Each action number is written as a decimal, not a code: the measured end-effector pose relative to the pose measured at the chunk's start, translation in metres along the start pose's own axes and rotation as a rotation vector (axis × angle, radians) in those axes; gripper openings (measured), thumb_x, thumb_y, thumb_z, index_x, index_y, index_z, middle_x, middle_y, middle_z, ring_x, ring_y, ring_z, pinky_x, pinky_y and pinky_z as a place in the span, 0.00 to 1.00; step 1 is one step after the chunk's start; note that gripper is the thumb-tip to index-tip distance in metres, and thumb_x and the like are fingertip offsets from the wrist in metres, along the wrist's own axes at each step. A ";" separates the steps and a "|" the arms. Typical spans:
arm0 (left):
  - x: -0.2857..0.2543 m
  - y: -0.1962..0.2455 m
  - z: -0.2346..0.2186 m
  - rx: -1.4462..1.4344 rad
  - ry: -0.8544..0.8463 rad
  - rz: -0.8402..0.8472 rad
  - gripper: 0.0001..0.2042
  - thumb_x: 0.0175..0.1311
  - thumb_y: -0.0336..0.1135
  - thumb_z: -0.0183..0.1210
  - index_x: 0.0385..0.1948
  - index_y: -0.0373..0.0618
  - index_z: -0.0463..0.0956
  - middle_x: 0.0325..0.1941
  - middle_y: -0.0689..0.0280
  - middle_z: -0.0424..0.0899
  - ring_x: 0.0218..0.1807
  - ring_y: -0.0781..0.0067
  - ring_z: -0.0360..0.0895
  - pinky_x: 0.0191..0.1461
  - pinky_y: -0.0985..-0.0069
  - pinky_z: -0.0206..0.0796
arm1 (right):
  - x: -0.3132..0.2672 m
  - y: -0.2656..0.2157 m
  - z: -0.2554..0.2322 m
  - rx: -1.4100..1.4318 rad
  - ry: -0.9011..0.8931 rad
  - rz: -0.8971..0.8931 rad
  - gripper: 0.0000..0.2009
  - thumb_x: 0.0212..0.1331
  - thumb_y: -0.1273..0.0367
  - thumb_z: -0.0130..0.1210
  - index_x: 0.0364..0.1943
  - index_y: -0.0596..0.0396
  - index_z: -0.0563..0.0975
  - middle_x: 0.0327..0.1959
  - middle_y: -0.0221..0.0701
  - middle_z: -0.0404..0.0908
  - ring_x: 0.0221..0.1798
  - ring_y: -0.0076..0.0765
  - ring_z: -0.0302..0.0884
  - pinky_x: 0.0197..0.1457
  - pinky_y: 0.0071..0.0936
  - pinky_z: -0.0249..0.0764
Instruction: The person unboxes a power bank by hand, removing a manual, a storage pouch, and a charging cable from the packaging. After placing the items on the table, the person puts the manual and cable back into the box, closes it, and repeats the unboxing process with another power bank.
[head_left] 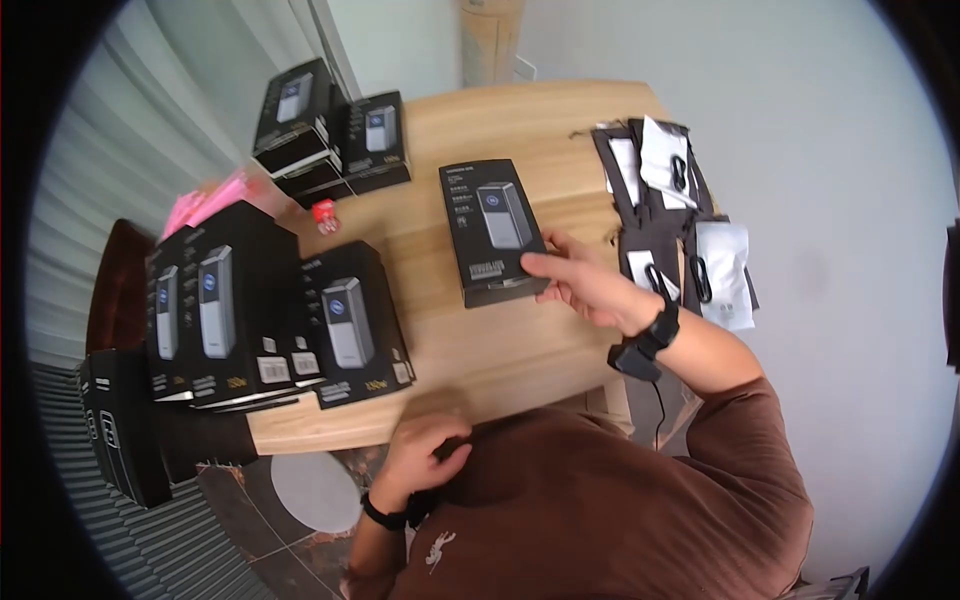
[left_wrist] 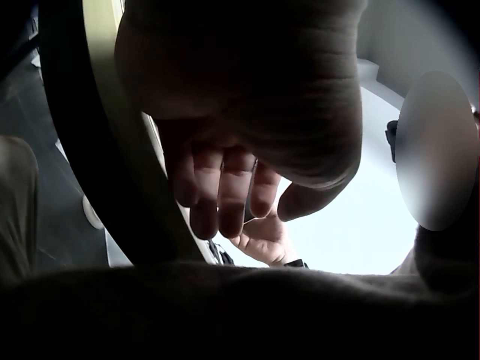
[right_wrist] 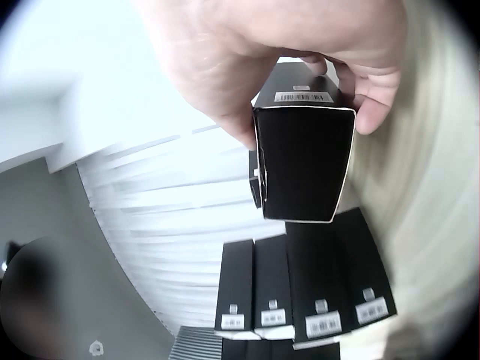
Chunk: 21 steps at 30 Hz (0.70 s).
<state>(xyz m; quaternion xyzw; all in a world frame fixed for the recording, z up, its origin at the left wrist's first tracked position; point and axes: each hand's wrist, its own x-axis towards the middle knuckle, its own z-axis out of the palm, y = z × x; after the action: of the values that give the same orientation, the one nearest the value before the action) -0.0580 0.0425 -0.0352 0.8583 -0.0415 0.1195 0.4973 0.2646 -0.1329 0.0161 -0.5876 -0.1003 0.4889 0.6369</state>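
The right hand [head_left: 590, 285] grips a black box [head_left: 490, 230] by its lower right corner, thumb on the printed face, over the middle of the wooden table. In the right wrist view, thumb and fingers of the right hand [right_wrist: 300, 67] hold the box [right_wrist: 304, 165] from its two sides, its plain black end showing. The left hand [head_left: 425, 450] hangs at the table's front edge by the brown shirt, holding nothing. In the left wrist view the left hand's fingers [left_wrist: 232, 180] are loosely bent.
Several black boxes [head_left: 235, 310] stand at the table's left, more [head_left: 375, 140] at the back left, with a small red item [head_left: 326, 217] and pink material [head_left: 210, 200] nearby. Dark pouches [head_left: 640, 215], black cables [head_left: 700, 278] and a white packet [head_left: 728, 265] lie on the right of the wooden table [head_left: 450, 345].
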 end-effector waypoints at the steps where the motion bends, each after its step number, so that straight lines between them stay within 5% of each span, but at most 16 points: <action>1: 0.007 0.004 0.006 0.029 -0.020 -0.057 0.16 0.57 0.26 0.73 0.48 0.43 0.83 0.47 0.59 0.89 0.47 0.57 0.87 0.51 0.65 0.80 | -0.017 0.015 0.000 -0.003 0.023 -0.024 0.36 0.69 0.58 0.69 0.75 0.51 0.65 0.54 0.27 0.85 0.49 0.21 0.81 0.48 0.23 0.76; 2: 0.015 0.007 0.016 0.059 -0.038 -0.110 0.20 0.58 0.26 0.73 0.53 0.43 0.81 0.54 0.59 0.88 0.52 0.60 0.86 0.53 0.66 0.79 | -0.035 0.025 0.002 -0.002 0.044 -0.023 0.43 0.67 0.58 0.72 0.79 0.56 0.59 0.53 0.31 0.84 0.51 0.24 0.81 0.48 0.24 0.76; 3: 0.024 0.006 0.026 0.070 0.014 -0.155 0.27 0.58 0.29 0.74 0.61 0.42 0.76 0.64 0.52 0.82 0.62 0.48 0.82 0.61 0.63 0.77 | -0.047 0.041 0.001 -0.025 0.064 -0.028 0.45 0.67 0.58 0.72 0.80 0.58 0.57 0.52 0.32 0.83 0.50 0.25 0.80 0.49 0.24 0.76; 4: 0.031 0.002 0.035 0.027 0.035 -0.200 0.39 0.57 0.30 0.75 0.71 0.39 0.66 0.73 0.49 0.74 0.71 0.45 0.75 0.71 0.60 0.72 | -0.057 0.056 0.000 -0.044 0.083 -0.036 0.47 0.66 0.58 0.73 0.81 0.60 0.55 0.51 0.33 0.83 0.50 0.26 0.80 0.49 0.24 0.77; 7: 0.053 0.005 0.050 0.017 0.138 -0.154 0.50 0.55 0.32 0.77 0.78 0.35 0.54 0.78 0.45 0.66 0.77 0.43 0.68 0.79 0.57 0.63 | -0.081 0.080 0.005 -0.070 0.111 -0.036 0.54 0.63 0.61 0.75 0.82 0.65 0.47 0.51 0.37 0.80 0.48 0.28 0.80 0.51 0.24 0.78; 8: 0.055 0.001 0.054 -0.022 0.089 -0.191 0.57 0.52 0.34 0.79 0.80 0.32 0.46 0.79 0.41 0.61 0.80 0.43 0.63 0.84 0.56 0.55 | -0.086 0.089 0.006 -0.125 0.073 -0.066 0.53 0.64 0.62 0.75 0.82 0.65 0.48 0.52 0.37 0.79 0.49 0.27 0.80 0.52 0.24 0.78; 13: 0.069 0.009 0.052 -0.030 0.144 -0.248 0.66 0.43 0.33 0.85 0.81 0.35 0.42 0.79 0.44 0.60 0.81 0.45 0.60 0.83 0.57 0.55 | -0.107 0.083 0.001 -0.150 -0.183 0.037 0.35 0.70 0.71 0.67 0.77 0.62 0.61 0.49 0.31 0.83 0.53 0.22 0.82 0.57 0.24 0.79; 14: 0.068 0.008 0.050 -0.040 0.170 -0.232 0.67 0.41 0.33 0.86 0.82 0.36 0.41 0.79 0.44 0.60 0.81 0.45 0.60 0.83 0.57 0.56 | -0.114 0.076 -0.005 -0.251 -0.235 0.104 0.26 0.71 0.74 0.64 0.70 0.61 0.70 0.48 0.29 0.84 0.52 0.21 0.82 0.57 0.24 0.79; 17: 0.056 0.003 0.051 -0.012 0.217 -0.242 0.69 0.38 0.32 0.87 0.82 0.37 0.41 0.79 0.46 0.60 0.81 0.47 0.61 0.83 0.57 0.55 | -0.107 0.062 -0.031 -0.288 -0.273 -0.032 0.23 0.70 0.74 0.64 0.67 0.58 0.74 0.50 0.29 0.84 0.51 0.22 0.82 0.57 0.25 0.79; 21: 0.042 0.011 0.058 0.152 0.225 -0.316 0.64 0.43 0.34 0.85 0.81 0.35 0.44 0.76 0.45 0.63 0.78 0.44 0.62 0.82 0.54 0.56 | -0.050 0.021 -0.041 -0.851 0.333 -0.841 0.22 0.65 0.66 0.72 0.60 0.58 0.79 0.56 0.29 0.83 0.51 0.23 0.82 0.51 0.24 0.80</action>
<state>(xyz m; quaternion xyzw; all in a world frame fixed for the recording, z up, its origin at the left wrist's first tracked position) -0.0096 -0.0115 -0.0432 0.8704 0.1584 0.1378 0.4453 0.2583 -0.2001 0.0086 -0.7686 -0.4084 0.0151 0.4921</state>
